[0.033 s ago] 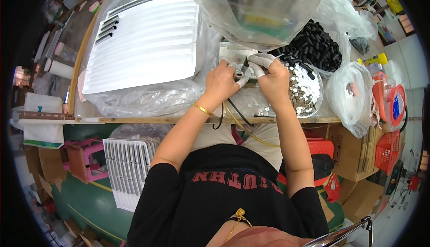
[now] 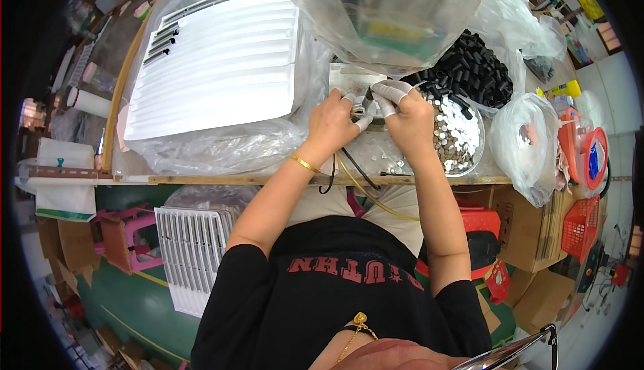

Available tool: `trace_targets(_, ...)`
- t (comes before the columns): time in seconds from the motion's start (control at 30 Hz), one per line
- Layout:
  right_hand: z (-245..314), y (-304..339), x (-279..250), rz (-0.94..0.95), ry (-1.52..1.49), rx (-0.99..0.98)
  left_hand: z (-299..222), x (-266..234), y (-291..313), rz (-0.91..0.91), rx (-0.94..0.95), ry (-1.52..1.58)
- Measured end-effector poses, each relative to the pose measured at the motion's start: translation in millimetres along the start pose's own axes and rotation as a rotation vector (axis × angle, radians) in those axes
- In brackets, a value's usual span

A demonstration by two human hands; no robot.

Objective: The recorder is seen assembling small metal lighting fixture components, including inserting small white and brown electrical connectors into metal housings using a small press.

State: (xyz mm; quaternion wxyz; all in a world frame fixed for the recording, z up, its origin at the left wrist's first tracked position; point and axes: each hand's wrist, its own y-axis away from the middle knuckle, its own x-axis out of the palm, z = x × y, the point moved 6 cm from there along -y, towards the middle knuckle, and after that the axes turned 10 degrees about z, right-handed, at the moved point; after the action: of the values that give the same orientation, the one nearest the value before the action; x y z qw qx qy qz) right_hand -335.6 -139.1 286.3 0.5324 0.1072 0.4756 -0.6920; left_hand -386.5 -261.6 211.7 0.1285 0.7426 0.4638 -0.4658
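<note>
My left hand and my right hand meet at a small metal fixture on the workbench. White finger covers sheathe several fingertips of both. Between the right thumb and forefinger I pinch a small dark piece. The left fingers are pressed together low at the fixture, and what they grip is hidden. Beside my right hand stands a round clear tub of small silvery discs. Black short tubes lie heaped in a plastic bag behind it, some over the tub's rim.
A white ribbed tray with several black-tipped rods lies left on plastic film. A filled plastic bag hangs over the fixture. Cables cross the bench's front edge. Right are a bag and red baskets.
</note>
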Motion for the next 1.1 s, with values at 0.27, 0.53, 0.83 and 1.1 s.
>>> trace_targets(0.27,6.2,-0.7,1.8,0.003,0.244,-0.098,2.9,-1.5,-5.9,0.043,-0.001,0.006)
trace_targets(0.53,1.3,18.2,-19.9,-0.079,0.138,-0.077,-9.8,-88.7,45.0,0.229,-0.097,0.087)
trace_targets(0.83,-27.9,71.8,-45.1,-0.053,-0.03,0.131,237.7,-282.7,13.3,-0.212,-0.593,-0.618)
trace_targets(1.1,-42.4,81.5,-5.2,0.088,-0.148,0.426,374.6,-314.2,-8.6,0.044,-0.31,-0.628)
